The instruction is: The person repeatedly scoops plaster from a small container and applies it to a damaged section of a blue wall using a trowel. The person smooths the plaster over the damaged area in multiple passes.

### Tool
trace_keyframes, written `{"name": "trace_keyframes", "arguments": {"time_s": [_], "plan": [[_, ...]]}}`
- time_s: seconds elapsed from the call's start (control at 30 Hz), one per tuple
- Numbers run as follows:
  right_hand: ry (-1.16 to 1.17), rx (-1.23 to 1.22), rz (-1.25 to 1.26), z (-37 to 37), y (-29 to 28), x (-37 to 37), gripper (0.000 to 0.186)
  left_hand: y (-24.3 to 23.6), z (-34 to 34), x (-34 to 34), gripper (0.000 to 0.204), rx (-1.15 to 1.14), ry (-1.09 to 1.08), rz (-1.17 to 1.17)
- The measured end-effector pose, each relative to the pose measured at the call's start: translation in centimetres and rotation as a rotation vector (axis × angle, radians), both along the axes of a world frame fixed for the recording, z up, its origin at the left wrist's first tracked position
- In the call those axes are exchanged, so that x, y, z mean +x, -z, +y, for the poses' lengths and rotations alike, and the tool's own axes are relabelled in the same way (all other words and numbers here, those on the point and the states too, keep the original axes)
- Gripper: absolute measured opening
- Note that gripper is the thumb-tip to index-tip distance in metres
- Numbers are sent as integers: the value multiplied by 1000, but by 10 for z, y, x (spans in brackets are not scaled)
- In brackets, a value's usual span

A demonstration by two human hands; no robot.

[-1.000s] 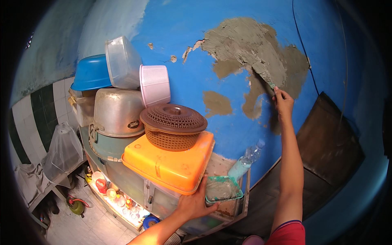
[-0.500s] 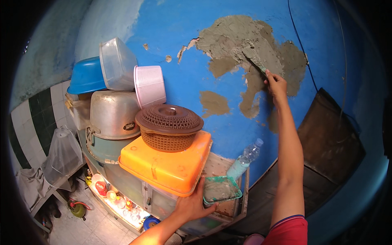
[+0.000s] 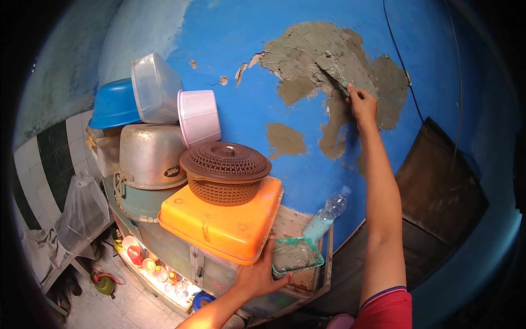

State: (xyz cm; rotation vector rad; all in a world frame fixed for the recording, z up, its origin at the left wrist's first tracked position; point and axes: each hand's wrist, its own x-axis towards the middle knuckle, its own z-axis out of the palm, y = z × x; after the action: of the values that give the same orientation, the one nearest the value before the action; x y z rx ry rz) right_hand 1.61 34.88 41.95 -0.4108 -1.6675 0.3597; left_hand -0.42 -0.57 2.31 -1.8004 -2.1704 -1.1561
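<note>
My right hand [image 3: 361, 104] reaches up to the blue wall [image 3: 241, 33], its fingers closed round the end of a putty knife [image 3: 332, 68]. The knife's mortar-smeared blade lies against a large patch of grey wet mortar [image 3: 301, 49]. Lower down, my left hand [image 3: 257, 279] rests at the front edge of the cabinet top, thumb and fingers spread beside the near left corner of a green plastic tub [image 3: 320, 257]. Grey mortar [image 3: 296, 255] fills the tub. Some of the left fingers are hidden beside an orange plastic box [image 3: 219, 219].
A brown lidded basket [image 3: 224, 189] stands on the orange box. Left of it are a metal pot [image 3: 150, 156], a pink basket [image 3: 198, 118], a clear tub [image 3: 156, 88] and a blue basin [image 3: 114, 104]. A plastic bottle [image 3: 327, 214] leans behind the green tub. Cables [image 3: 402, 55] hang at right.
My right hand and the putty knife have moved slightly up and left across the mortar patch. My left hand stays by the green tub.
</note>
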Motion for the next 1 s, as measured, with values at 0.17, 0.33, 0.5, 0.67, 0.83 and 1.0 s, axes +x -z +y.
{"name": "trace_keyframes", "arguments": {"time_s": [0.17,0.33,0.5,0.67,0.83,1.0], "plan": [[71,-95,-10,-4,44,41,37,5,0,1,118,24,10,-35],[-71,-138,17,-28,55,46,35,2,-1,3,118,-37,-7,-12],[8,-64,-19,-23,49,7,37,1,-1,1,116,17,-18,-7],[73,-57,-66,-9,68,43,37,-1,-4,1,117,-7,9,-67],[81,14,-52,-30,80,85,34,1,-2,2,117,0,-1,-37],[334,544,-108,-47,76,69,33,1,-1,4,116,6,-4,-22]]}}
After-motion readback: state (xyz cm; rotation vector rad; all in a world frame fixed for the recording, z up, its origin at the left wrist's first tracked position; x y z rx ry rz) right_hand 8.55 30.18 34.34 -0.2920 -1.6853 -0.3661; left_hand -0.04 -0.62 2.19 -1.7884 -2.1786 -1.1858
